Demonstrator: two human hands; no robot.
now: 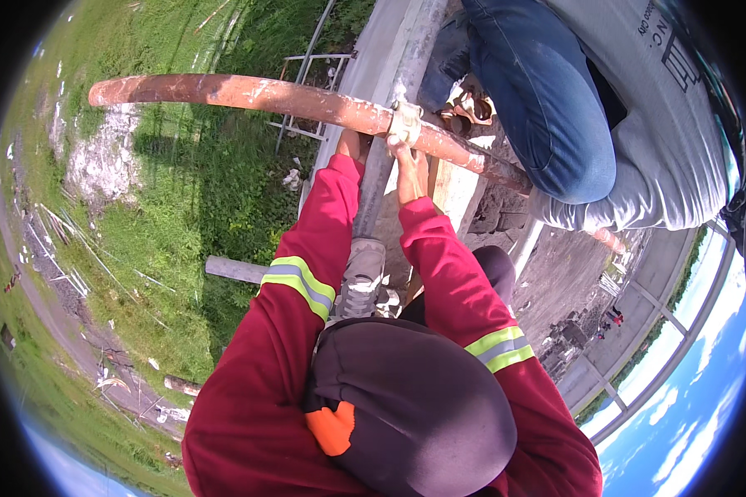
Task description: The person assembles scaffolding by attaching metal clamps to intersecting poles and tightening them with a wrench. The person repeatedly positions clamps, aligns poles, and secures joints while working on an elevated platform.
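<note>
A curved-looking rusty pipe (249, 93) crosses over a grey metal pipe (379, 178). A scaffold coupler (405, 123), pale and caked with dried material, sits around the rusty pipe at this crossing. My right hand (412, 176) is closed at the coupler's near side, its fingertips against it. Just left of the grey pipe, my left hand (351, 147) reaches to the underside of the rusty pipe. The rusty pipe hides its fingers, so their grip does not show. Both my arms wear red sleeves with reflective bands.
A co-worker in jeans (547, 108) and a grey shirt sits close at right. More couplers (472, 106) lie beyond the crossing. A shoe (361, 277) rests beside the grey pipe. Grassy ground (166, 248) lies far below at left. A dark rounded cloth shape (414, 406) fills the lower middle.
</note>
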